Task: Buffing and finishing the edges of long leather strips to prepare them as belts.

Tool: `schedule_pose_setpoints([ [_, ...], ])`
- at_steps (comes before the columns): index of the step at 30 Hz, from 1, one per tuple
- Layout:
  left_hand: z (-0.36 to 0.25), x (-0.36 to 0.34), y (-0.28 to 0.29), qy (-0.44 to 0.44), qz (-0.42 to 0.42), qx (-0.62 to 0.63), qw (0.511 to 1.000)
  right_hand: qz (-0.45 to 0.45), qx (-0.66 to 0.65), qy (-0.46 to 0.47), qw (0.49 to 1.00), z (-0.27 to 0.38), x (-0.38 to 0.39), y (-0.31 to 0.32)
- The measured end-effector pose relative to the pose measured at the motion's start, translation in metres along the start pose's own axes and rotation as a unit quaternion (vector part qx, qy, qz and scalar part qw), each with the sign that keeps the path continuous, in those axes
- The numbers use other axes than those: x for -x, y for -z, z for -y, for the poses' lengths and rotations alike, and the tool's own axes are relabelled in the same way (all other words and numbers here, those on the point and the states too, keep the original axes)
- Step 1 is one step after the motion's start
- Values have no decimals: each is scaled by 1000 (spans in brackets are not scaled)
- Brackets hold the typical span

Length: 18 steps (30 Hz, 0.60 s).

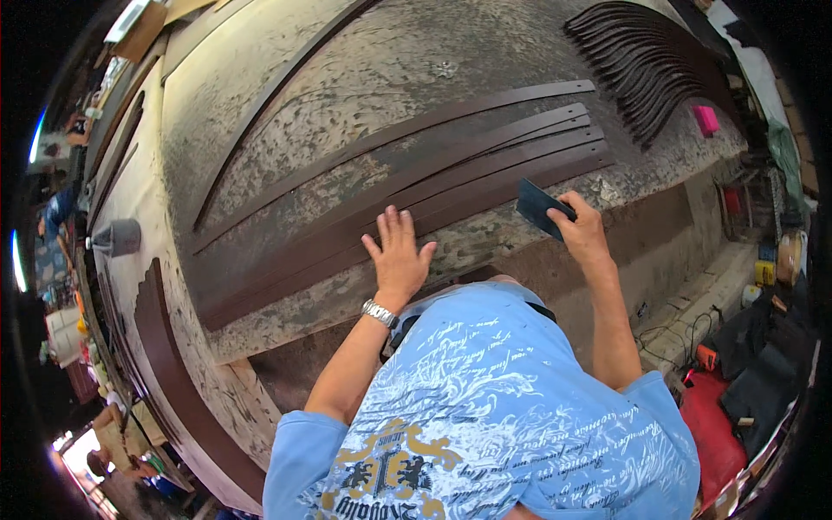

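From my remote post, I see my left hand [399, 260] spread flat on the dark brown straps [295, 264] near the worktable's [485, 74] front edge, apparently steadying them, while my right hand [582, 230] pinches a thin dark rectangular plate [536, 206], seemingly leaving its far end free.

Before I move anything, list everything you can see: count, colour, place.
Worktable: one, stained beige-grey, centre
Flat strips: several, dark brown, mid-table
Long curved strip: one, dark brown, upper left
Wavy strips: many, dark brown, upper right
Pink block: one, pink, beside the wavy strips
Flat pad: one, dark, in the right hand
Broad strip: one, brown, left
Container: one, grey, far left
Red item: one, red, lower right
Background clutter: too blurred to count
Shirt: one, printed blue, lower centre
Wristwatch: one, silver, left wrist
Left hand: one, bare, spread over the flat strips
Right hand: one, bare, gripping the pad
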<state>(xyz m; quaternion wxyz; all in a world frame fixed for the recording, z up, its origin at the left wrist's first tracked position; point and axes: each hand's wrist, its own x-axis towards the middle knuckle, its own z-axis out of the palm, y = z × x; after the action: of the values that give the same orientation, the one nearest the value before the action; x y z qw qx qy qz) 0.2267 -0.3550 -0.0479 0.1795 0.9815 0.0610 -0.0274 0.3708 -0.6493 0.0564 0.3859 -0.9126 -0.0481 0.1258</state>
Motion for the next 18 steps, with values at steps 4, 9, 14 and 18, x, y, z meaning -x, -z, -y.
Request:
schedule_pose_setpoints([
  [4, 11, 39, -2, 39, 55, -35, 997, -6, -3, -1, 1000, 1, -2, 0],
  [9, 38, 28, 23, 58, -76, 48, 994, -22, 7, 33, 999, 4, 2, -1],
  [14, 124, 16, 52, 190, -89, -79, 975, -3, 5, 21, 1000, 15, 2, -10],
  [18, 120, 50, 40, 150, -11, -96, 984, 4, -4, 14, 1000, 41, 7, -23],
])
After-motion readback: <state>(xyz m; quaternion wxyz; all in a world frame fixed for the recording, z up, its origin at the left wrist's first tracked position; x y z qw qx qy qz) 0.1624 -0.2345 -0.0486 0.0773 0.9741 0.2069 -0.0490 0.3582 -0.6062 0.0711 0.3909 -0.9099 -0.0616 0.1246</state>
